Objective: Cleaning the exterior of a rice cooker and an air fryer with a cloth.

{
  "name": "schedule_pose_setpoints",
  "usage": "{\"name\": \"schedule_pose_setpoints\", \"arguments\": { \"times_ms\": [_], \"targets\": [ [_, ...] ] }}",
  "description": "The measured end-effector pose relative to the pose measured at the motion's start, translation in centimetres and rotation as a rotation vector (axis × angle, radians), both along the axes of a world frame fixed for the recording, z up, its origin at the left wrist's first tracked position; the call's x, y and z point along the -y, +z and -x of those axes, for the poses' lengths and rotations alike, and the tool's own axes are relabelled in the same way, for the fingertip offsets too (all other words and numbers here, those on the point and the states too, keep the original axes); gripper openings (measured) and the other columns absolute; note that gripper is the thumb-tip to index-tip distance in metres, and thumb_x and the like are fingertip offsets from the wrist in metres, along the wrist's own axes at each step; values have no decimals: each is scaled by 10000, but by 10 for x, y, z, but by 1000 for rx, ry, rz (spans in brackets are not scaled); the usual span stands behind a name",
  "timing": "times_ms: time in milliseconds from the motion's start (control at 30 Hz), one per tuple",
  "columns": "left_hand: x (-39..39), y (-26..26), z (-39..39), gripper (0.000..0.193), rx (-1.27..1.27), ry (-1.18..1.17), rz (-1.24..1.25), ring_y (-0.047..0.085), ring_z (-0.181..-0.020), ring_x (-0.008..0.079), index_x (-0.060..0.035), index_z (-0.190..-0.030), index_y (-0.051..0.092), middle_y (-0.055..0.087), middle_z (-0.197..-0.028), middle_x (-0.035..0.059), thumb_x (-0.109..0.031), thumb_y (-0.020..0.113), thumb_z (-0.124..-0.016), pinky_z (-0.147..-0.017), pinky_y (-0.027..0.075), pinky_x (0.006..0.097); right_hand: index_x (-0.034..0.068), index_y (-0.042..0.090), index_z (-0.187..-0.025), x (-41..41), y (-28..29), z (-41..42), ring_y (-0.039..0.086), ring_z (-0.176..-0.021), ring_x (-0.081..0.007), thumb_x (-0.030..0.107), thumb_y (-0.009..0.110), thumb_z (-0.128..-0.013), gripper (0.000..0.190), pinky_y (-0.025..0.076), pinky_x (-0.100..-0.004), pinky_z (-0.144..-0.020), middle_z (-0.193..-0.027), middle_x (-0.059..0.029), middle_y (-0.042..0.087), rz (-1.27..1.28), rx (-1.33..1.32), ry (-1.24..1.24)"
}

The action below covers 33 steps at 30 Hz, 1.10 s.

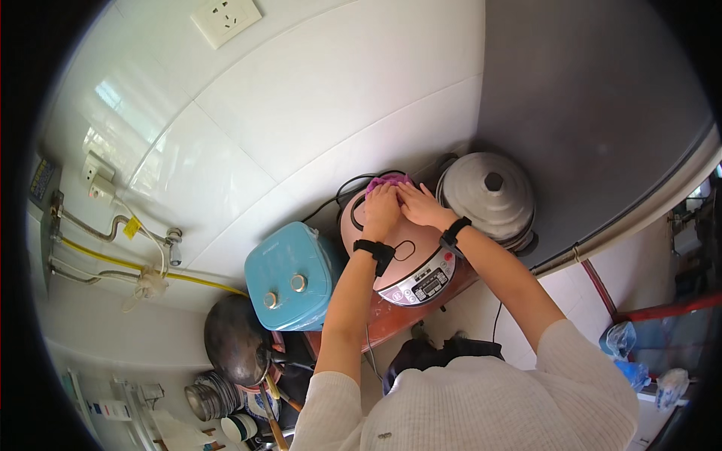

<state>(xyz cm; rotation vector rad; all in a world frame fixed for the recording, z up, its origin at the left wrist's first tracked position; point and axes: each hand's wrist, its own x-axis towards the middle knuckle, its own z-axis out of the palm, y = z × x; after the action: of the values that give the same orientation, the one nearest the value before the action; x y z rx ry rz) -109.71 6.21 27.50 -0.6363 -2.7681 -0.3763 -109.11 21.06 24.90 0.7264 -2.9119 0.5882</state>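
Note:
A pink rice cooker (420,248) with a control panel on its front stands on a reddish-brown table (389,324). Over the far part of its lid, my left hand (382,211) presses on a bunched purple cloth (389,180), fingers bent onto it. My right hand (420,204) lies beside it, its fingertips at the cloth's near right edge and its fingers stretched out. Both wrists wear black bands. How firmly either hand holds the cloth is hidden. Part of the lid's black handle ring shows left of my left hand.
Left of the cooker stands a blue appliance (287,276) with two knobs. A lidded metal pot (488,197) is close on the right, before a grey panel (575,113). A wok (237,338) and stacked dishes (211,397) are at lower left. Black cables (338,197) run behind the cooker.

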Motion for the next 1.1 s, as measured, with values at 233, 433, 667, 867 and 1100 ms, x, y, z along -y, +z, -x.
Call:
{"name": "schedule_pose_setpoints", "arguments": {
  "times_ms": [233,433,667,867,1100],
  "targets": [
    [38,-9,33,307,57,9,-151,515,-1194,301,-47,-1117,620,582,-1253,141,-133,513,-843,-1010,401,390,15,370,-1379,32,12,34,301,-1365,-354,261,402,-889,549,207,-588,-1082,-1461,-172,346,17,52,45],
    [54,-2,21,316,97,129,-222,525,-1172,328,-25,-1134,625,576,-1258,153,-124,446,-893,-977,429,411,-1,359,-1397,56,24,30,280,-1386,-325,255,371,-913,547,201,-542,-1108,-1475,-158,346,-56,104,94],
    [37,-8,16,286,-54,-59,-118,552,-1122,320,-18,-1074,634,613,-1184,155,-91,505,-830,-972,426,386,-11,371,-1389,28,15,6,318,-1375,-293,295,422,-893,584,190,-526,-1120,-1467,-152,365,-96,7,50],
    [17,-14,3,300,-72,-147,-209,564,-1096,327,-26,-1065,642,626,-1161,145,-53,537,-786,-960,434,398,-30,377,-1375,5,4,-21,318,-1374,-288,287,447,-874,597,192,-520,-1120,-1463,-177,361,-63,-110,6],
    [-9,-2,-44,351,-37,-239,-154,592,-1038,326,-63,-1079,645,635,-1155,110,-24,572,-739,-900,471,398,-34,440,-1311,-30,5,-73,360,-1342,-300,246,475,-846,544,201,-519,-1119,-1392,-191,434,-39,-137,-5]
  ]
}}
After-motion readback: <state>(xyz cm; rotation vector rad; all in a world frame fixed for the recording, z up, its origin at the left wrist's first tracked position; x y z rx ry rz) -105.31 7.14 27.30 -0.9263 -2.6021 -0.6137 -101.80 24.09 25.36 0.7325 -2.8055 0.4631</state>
